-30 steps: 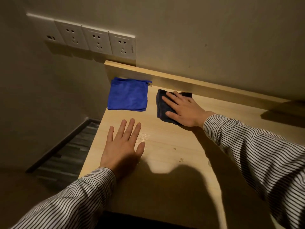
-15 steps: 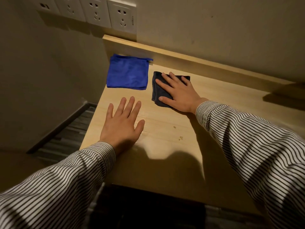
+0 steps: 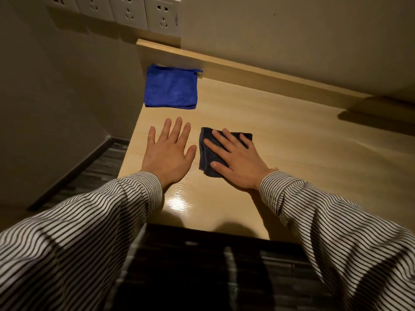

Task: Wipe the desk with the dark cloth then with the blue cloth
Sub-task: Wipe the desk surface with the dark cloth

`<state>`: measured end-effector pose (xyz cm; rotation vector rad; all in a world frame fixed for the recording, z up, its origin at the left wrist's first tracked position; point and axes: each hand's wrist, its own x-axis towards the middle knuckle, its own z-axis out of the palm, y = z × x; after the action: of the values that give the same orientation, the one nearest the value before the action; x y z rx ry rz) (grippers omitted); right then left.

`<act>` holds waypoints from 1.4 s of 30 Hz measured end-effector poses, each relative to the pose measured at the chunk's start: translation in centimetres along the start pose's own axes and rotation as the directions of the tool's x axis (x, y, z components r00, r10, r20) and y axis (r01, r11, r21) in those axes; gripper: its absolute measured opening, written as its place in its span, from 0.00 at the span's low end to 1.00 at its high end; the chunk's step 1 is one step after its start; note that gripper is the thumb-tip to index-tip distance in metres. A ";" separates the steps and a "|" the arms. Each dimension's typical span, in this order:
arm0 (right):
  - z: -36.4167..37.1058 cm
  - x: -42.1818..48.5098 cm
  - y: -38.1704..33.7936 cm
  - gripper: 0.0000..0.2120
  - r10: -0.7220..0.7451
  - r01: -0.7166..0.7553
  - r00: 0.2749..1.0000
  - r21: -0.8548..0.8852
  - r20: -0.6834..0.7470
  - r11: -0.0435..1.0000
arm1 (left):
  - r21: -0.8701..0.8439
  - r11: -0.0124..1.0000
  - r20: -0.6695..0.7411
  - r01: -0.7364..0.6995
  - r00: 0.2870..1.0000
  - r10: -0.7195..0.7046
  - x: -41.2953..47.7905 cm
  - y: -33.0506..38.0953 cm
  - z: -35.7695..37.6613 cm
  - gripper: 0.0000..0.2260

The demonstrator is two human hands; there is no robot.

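While the right hand (image 3: 235,162) lies flat, hiding half the dark cloth (image 3: 207,158); left hand (image 3: 167,153) spread.

- Dark cloth (image 3: 207,153): a folded navy-black square, lying flat on the desk (image 3: 292,140) at frame centre, its right part covered by a flat palm with spread fingers.
- Blue cloth (image 3: 171,88): bright royal blue, folded square, flat in the upper centre-left, at the desk's far left corner, well apart from the dark one.
- Desk: pale wood, glossy, with a raised back ledge.
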<state>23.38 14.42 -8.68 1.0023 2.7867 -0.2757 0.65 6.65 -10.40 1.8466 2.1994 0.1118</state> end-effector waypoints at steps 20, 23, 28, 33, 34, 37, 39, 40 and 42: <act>3.1 -8.3 -11.6 0.27 -0.087 0.086 0.996 0.115 0.004 0.990 | -0.053 0.998 0.066 -0.035 0.997 0.038 0.1 -0.4 -0.8 0.30; 3.9 -9.9 -12.9 0.24 -0.086 0.090 0.996 0.164 -0.035 0.982 | -0.036 0.998 0.063 -0.043 0.997 0.045 0.1 -0.5 -0.7 0.30; 2.5 -11.6 -14.4 0.19 0.004 0.000 1.000 0.475 -0.007 0.880 | -0.018 0.999 0.063 -0.046 0.997 0.047 -0.1 -0.4 -0.8 0.31; -1.5 -12.2 -11.9 0.16 0.243 -0.188 0.967 0.847 0.072 0.497 | -0.038 0.996 0.059 -0.083 0.995 0.085 -0.2 0.5 -1.2 0.31; -2.5 -12.0 -10.7 0.15 0.302 -0.196 0.951 0.882 0.065 0.429 | -0.039 0.992 0.038 -0.117 0.992 0.119 -0.2 1.1 -1.3 0.30; -6.2 -10.4 -6.6 0.14 0.447 -0.212 0.893 0.927 0.056 0.308 | -0.085 0.985 0.009 -0.152 0.988 0.154 -0.1 3.5 -1.0 0.30; -7.8 -8.5 -3.1 0.14 0.504 -0.206 0.862 0.944 0.052 0.256 | -0.086 0.991 0.028 -0.099 0.994 0.101 0.0 4.5 -0.2 0.30; -8.5 -7.4 -1.4 0.13 0.521 -0.188 0.853 0.951 0.034 0.247 | -0.055 0.996 0.031 -0.071 0.997 0.073 0.0 4.8 0.3 0.30; -9.3 -4.7 2.5 0.12 0.534 -0.160 0.844 0.930 -0.045 0.330 | 0.009 0.999 0.013 -0.034 0.999 0.034 -0.2 4.9 1.2 0.31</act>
<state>27.66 15.55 1.08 2.0137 2.4068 -1.8842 5.65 7.24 -10.38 1.8847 2.1646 0.0968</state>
